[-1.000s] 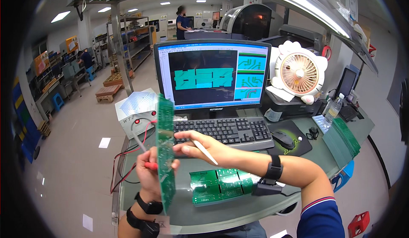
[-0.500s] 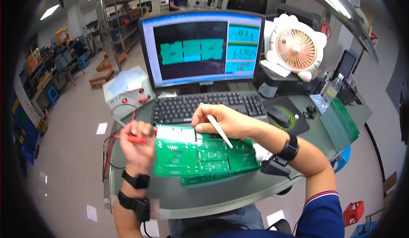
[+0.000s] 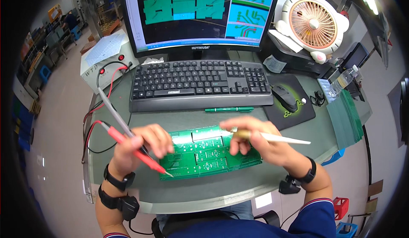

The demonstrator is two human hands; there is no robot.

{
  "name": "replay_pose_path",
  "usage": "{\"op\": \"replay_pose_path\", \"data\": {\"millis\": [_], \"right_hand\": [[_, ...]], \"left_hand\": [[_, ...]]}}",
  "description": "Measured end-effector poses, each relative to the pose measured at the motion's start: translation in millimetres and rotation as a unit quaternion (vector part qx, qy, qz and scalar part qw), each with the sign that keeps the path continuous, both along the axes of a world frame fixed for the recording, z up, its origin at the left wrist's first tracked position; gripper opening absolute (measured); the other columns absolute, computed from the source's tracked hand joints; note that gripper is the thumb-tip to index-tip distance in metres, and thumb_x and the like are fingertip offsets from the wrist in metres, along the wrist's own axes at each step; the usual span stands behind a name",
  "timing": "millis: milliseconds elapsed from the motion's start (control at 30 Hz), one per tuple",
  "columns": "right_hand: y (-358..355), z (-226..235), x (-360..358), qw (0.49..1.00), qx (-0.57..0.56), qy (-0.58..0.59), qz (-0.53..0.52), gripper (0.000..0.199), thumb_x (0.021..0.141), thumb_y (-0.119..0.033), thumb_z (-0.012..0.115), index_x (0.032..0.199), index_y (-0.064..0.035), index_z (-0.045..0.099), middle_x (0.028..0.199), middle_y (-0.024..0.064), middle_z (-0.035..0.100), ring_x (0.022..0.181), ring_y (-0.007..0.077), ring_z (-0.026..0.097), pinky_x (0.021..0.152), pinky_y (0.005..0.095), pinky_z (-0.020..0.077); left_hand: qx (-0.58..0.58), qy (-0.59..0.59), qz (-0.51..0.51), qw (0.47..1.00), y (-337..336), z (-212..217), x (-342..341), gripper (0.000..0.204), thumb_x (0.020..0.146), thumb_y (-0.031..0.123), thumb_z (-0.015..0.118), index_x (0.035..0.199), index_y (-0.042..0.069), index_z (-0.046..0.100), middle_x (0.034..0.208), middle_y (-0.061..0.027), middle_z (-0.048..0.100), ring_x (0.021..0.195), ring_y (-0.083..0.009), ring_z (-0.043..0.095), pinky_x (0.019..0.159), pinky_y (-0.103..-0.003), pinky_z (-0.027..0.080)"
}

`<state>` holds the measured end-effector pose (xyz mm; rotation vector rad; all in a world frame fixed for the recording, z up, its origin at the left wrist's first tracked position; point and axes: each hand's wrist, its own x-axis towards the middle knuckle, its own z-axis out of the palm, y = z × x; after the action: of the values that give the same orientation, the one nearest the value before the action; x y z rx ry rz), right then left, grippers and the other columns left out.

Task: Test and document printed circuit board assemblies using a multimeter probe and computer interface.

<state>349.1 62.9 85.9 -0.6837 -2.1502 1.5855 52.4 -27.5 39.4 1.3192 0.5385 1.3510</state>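
Note:
Green circuit boards point(image 3: 211, 155) lie stacked on the table in front of me. My left hand point(image 3: 138, 146) is closed round a red test probe point(image 3: 150, 160), whose metal tip points down over the board's near left corner. A grey test probe point(image 3: 114, 112) is in the same hand, slanting up and away to the left. Above the board's right part, my right hand point(image 3: 268, 146) grips a slim white-handled tool point(image 3: 285, 139) with a brownish-gold end, brush-like in shape. Its fingers are bent and slightly blurred.
Beyond the boards are a green pen point(image 3: 229, 109), a black keyboard point(image 3: 200, 84) and a monitor point(image 3: 196, 48). A mouse point(image 3: 284, 97) sits on its pad at right, near a board stack point(image 3: 345, 121) and a bottle point(image 3: 343, 80). Probe cables point(image 3: 88, 114) trail from a box point(image 3: 108, 57).
The upper board, raised and tilted before, now lies flat on the lower one. Both hands have moved apart from its edge, and the view has tipped down, uncovering the green pen.

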Motion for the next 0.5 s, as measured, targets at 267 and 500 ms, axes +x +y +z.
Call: {"op": "replay_pose_path", "data": {"millis": [267,500], "right_hand": [[-13.4,-28.2,13.0,0.993,0.098,0.033,0.06,0.019,0.091,-0.013,0.057,0.102,0.0002,0.063,0.088,0.0112,0.064,0.074,0.0208,0.063,0.068,0.0308,0.0496],[-15.3,-40.0,5.4,0.984,0.166,0.047,0.039,0.015,0.078,-0.007,0.074,0.088,-0.0046,0.063,0.074,0.0045,0.064,0.057,0.0155,0.059,0.049,0.0256,0.0459]], "left_hand": [[0.011,0.259,-0.183,0.948,0.6,9.0,13.6,0.042,0.089,0.029,0.037,0.065,0.008,0.063,0.093,-0.01,0.07,0.113,-0.0317,0.061,0.109,-0.049,0.026],[0.025,0.335,-0.203,0.92,3.7,8.3,12.6,0.026,0.084,0.021,0.044,0.068,0.012,0.062,0.09,-0.0036,0.07,0.109,-0.0268,0.064,0.109,-0.047,0.026]]}}
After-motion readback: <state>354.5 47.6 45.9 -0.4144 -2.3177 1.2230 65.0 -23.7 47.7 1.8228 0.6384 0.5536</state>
